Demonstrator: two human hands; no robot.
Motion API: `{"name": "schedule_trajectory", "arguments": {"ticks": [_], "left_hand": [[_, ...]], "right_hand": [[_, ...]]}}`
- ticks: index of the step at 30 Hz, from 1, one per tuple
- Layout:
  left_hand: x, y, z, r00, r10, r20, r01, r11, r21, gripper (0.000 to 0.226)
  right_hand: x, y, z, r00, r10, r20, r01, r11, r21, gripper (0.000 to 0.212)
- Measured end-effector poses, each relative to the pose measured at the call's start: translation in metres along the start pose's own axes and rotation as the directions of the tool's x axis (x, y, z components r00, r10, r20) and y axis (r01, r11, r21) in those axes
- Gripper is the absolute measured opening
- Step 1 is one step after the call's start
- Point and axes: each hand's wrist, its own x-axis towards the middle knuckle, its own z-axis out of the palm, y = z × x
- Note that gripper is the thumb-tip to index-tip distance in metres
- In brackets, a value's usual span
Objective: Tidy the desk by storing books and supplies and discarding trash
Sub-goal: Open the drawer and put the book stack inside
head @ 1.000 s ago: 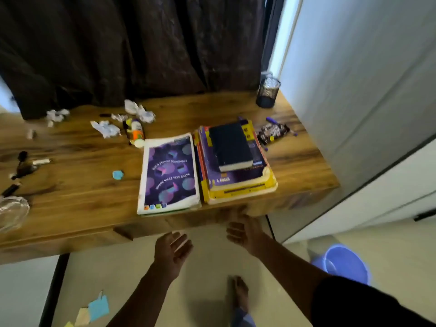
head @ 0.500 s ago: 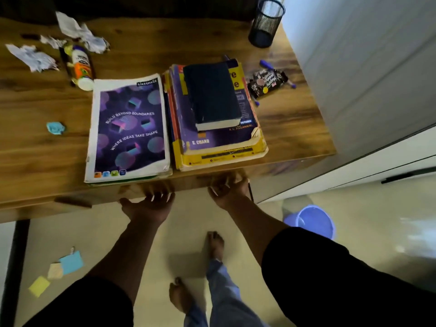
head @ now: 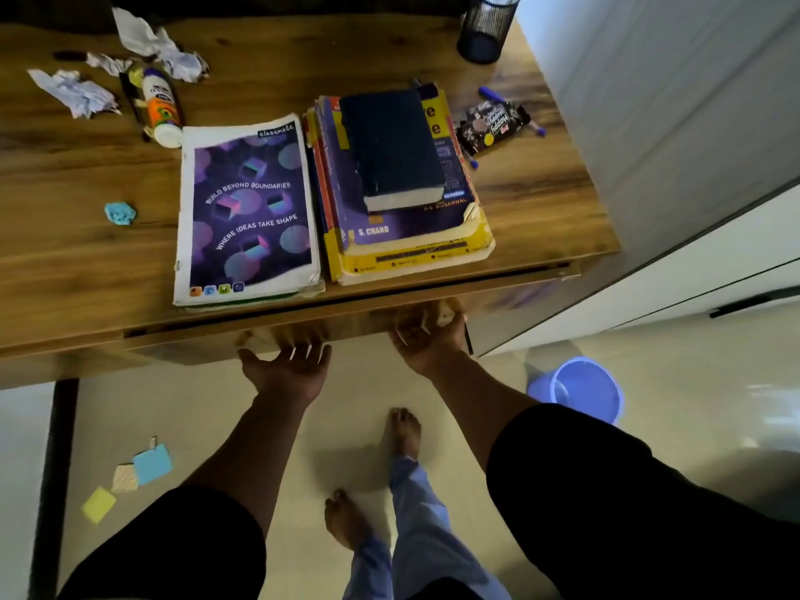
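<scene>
Both my hands reach palm-up under the wooden drawer front [head: 195,344] of the desk [head: 65,262]. My left hand [head: 285,368] and my right hand [head: 426,346] hook their fingers under its lower edge; the fingertips are hidden. A thin dark gap shows between the drawer front and the desk top. On the desk above lie a purple notebook [head: 246,210] and a stack of books [head: 411,249] topped by a dark blue book [head: 389,145]. Crumpled papers [head: 78,93] lie at the back left beside a glue bottle [head: 160,106].
A snack wrapper [head: 491,125], a blue pen [head: 491,94] and a black mesh pen holder [head: 487,23] sit at the desk's right. A small blue scrap [head: 120,213] lies left of the notebook. On the floor are a purple bucket [head: 580,389] and sticky notes [head: 149,463]. White cabinets stand right.
My hands rose from below the desk and took hold under the drawer front. The drawer front has come out slightly, and a dark gap has opened along its top.
</scene>
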Motion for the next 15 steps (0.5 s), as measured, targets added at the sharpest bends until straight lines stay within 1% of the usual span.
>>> {"name": "schedule_trajectory", "arguments": {"ticks": [5,8,15], "left_hand": [[-0.011,-0.006,-0.017,0.999,0.011,-0.048,-0.008,0.998,0.065,0.073],[-0.018,-0.009,-0.028,0.999,0.003,-0.037,-0.002,0.999,0.051,0.073],[-0.031,-0.014,-0.058,0.999,-0.005,-0.034,0.007,0.998,0.068,0.077]], "right_hand": [[-0.008,0.007,-0.023,1.000,-0.012,0.007,0.011,1.000,0.010,0.090],[-0.015,0.010,-0.035,1.000,-0.014,0.028,0.014,1.000,0.004,0.088],[-0.030,0.022,-0.060,0.999,-0.039,0.019,0.039,0.999,0.015,0.083]]}}
